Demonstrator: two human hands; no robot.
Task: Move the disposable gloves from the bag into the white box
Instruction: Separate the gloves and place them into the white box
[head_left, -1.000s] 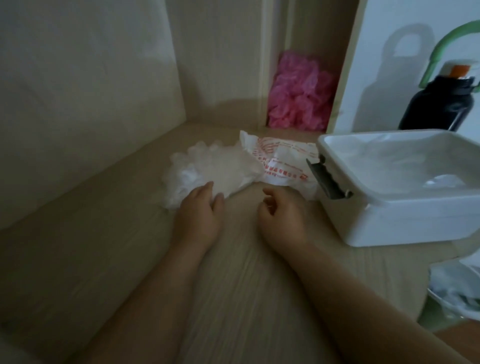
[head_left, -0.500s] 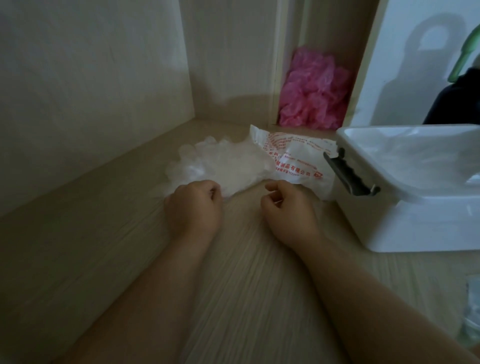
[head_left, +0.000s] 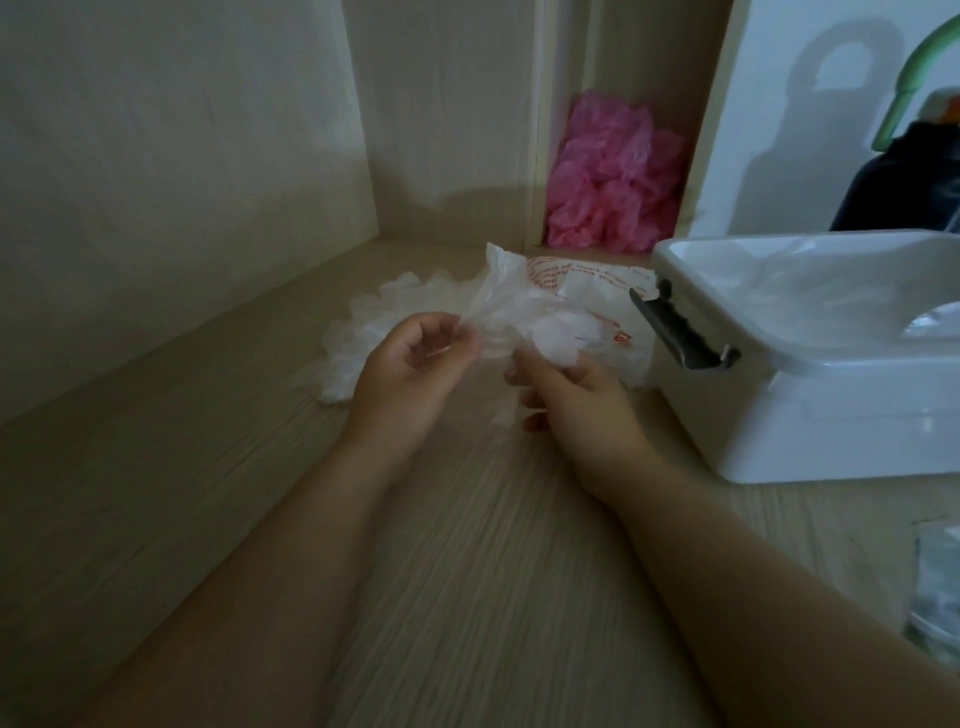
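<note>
Pinching the glove clump (head_left: 524, 325) mid-frame: your left hand (head_left: 410, 364) grips its frame-left end, right hand (head_left: 571, 400) curls round its underside. White box (head_left: 810, 431) lies open frame-right, nearest your right hand.

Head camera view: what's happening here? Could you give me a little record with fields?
Left hand: pinches a clear glove
Right hand: holds the same glove from below
Glove pile: on the table, behind the left hand
Bag: red print, beside the white box
White box: open, grey latch facing the hands
Background: pink plastic bundle
</note>
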